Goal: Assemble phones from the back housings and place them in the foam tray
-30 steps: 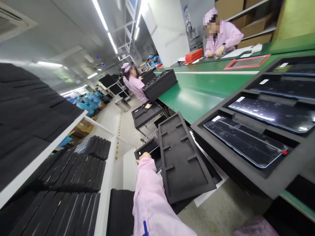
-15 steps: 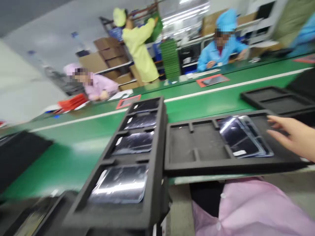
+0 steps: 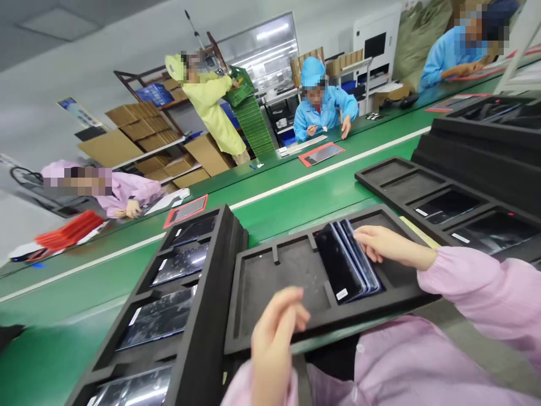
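Note:
A black foam tray (image 3: 270,332) lies in front of me on the green belt (image 3: 296,197). A small stack of dark glass screens (image 3: 346,262) leans in its middle compartment. My right hand (image 3: 382,245) rests on the right side of that stack, fingers curled against the top screens. My left hand (image 3: 274,332) hovers over the tray's near rim, fingers drawn together, with nothing visible in them. The tray's left compartment holds nothing.
A taller stack of foam trays (image 3: 203,316) with screens in its slots stands to the left. More screen-filled trays (image 3: 448,203) lie at the right. Across the belt, people in pink, blue and yellow coats work beside red-framed panels (image 3: 321,153) and cardboard boxes (image 3: 127,135).
The view has swung from the shelves on the left to the belt. My right hand has come down onto the screen stack, and my left hand has come into view over the tray's rim.

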Action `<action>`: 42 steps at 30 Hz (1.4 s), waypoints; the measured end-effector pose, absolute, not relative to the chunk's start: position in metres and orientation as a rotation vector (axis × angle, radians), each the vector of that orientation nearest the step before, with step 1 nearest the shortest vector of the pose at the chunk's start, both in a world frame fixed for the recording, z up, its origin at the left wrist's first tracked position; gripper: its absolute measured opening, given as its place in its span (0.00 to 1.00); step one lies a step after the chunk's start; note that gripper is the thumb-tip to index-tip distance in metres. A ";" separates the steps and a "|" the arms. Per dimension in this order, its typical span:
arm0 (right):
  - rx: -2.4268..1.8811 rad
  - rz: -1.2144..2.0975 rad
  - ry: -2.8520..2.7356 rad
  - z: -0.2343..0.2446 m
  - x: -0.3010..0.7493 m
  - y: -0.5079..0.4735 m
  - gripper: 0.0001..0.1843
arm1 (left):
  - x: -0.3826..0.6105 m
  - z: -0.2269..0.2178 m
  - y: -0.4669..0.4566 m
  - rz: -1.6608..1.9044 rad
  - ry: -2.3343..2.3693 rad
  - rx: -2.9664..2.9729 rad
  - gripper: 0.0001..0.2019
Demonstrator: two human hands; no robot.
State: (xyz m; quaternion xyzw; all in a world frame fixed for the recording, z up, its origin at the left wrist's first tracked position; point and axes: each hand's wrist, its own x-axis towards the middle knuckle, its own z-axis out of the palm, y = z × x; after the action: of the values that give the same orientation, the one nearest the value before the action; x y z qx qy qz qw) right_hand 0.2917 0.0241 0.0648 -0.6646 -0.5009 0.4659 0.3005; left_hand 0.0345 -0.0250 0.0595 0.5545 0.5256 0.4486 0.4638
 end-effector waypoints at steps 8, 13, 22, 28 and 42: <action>-1.456 1.438 -1.301 0.054 0.284 0.059 0.22 | 0.128 0.051 0.097 0.794 1.367 1.267 0.18; -1.329 1.590 -1.289 0.049 0.277 0.080 0.30 | 0.140 0.045 0.089 0.901 1.372 1.217 0.10; -1.288 1.626 -1.257 0.044 0.290 0.084 0.28 | 0.134 0.028 0.094 0.846 1.081 1.111 0.20; -1.311 1.669 -1.261 0.047 0.294 0.087 0.28 | 0.129 0.032 0.098 0.718 1.030 1.088 0.27; -1.228 1.758 -1.423 0.041 0.310 0.087 0.30 | 0.122 0.030 0.099 0.666 0.891 1.043 0.33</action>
State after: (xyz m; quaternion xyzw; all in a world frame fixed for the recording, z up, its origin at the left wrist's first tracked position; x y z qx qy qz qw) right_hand 0.3105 0.0868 0.0411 -0.4579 -0.5308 0.6558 0.2803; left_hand 0.1221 0.0987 0.0296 0.4724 0.4036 0.3015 0.7232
